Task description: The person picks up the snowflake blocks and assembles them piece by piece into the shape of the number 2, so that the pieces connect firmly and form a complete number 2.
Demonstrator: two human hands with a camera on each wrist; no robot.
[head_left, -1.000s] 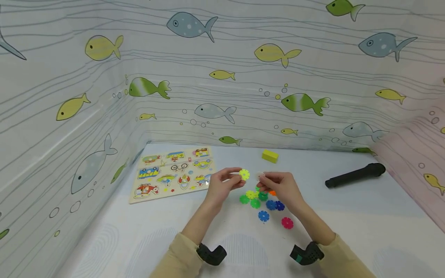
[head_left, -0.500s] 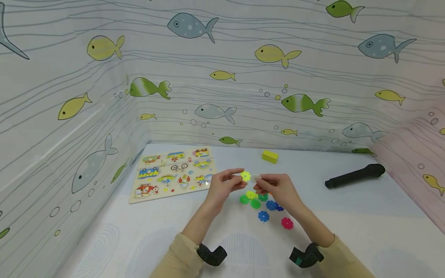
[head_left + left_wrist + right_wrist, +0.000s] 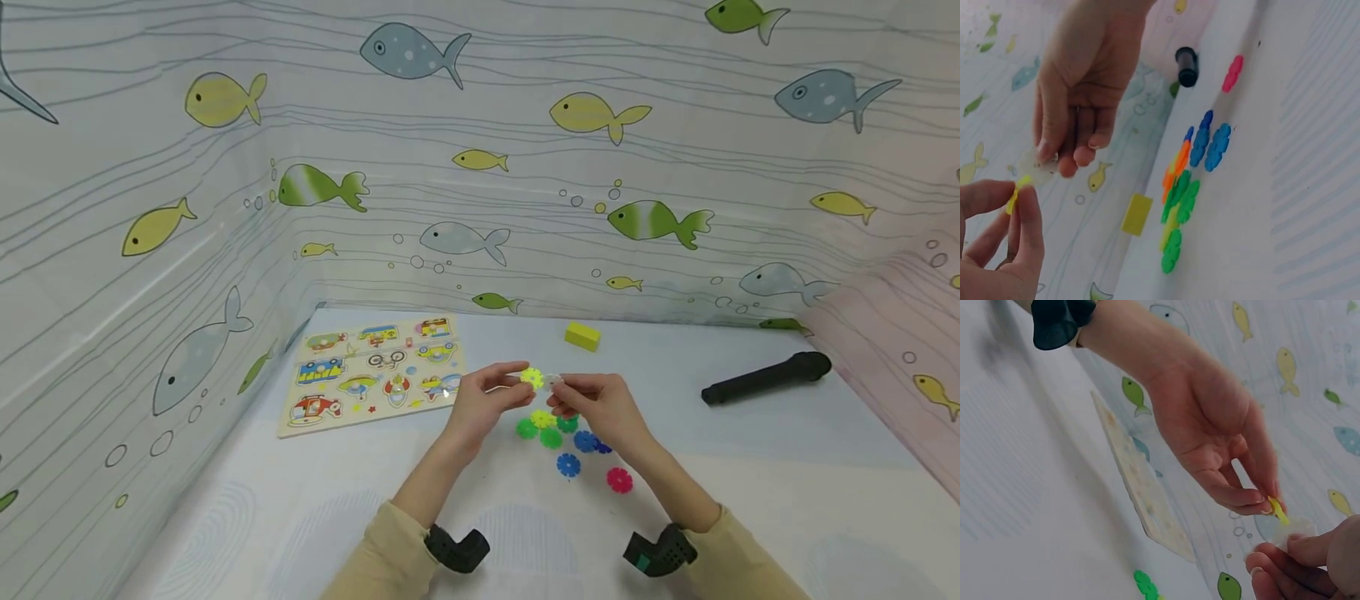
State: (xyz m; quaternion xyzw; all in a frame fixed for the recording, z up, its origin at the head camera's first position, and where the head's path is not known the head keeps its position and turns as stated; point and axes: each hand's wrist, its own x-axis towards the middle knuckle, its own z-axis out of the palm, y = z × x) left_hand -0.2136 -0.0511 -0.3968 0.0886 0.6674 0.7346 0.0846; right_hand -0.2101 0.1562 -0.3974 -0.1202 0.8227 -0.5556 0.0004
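Head view: both hands pinching snowflake discs above the loose pile (image 3: pixel 562 437).
L hand (image 3: pixel 480 404) pinches yellow disc (image 3: pixel 532 377), R hand (image 3: pixel 600 408) clear disc (image 3: pixel 553 382); edges meeting shows only in R wrist cam.

A child's play corner: fish-print walls (image 3: pixel 480 167), a wooden peg puzzle (image 3: pixel 372 372), plastic snowflake discs (image 3: pixel 567 442).

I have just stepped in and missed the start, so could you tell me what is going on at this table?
A person is working with small plastic snowflake discs. The left hand pinches a yellow disc and the right hand pinches a clear disc, held edge to edge above the table; whether they are joined cannot be told. A loose pile of coloured discs lies just below. A vehicle puzzle board, a yellow block and a black cylinder lie apart.
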